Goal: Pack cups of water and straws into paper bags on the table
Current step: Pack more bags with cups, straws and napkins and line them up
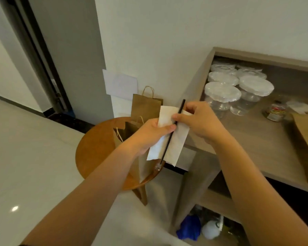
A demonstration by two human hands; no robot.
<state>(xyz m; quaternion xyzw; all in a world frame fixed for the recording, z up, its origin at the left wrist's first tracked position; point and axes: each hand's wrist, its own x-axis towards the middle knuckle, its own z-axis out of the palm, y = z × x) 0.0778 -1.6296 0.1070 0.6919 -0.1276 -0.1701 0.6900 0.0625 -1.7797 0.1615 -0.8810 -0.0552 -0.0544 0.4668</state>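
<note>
Both hands grip things above the open paper bag (130, 132). Left hand (149, 134) holds a white napkin (174, 139); right hand (199, 119) pinches a black straw (169, 141).

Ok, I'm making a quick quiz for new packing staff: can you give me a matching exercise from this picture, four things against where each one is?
Things:
1. black straw
2. white napkin
3. lidded clear cups
4. open paper bag

Places:
A. standing on the round wooden stool
B. on the shelf at the right
C. pinched by the right hand, lying across the napkin
D. held in the left hand

Pairs: 1-C, 2-D, 3-B, 4-A
</note>
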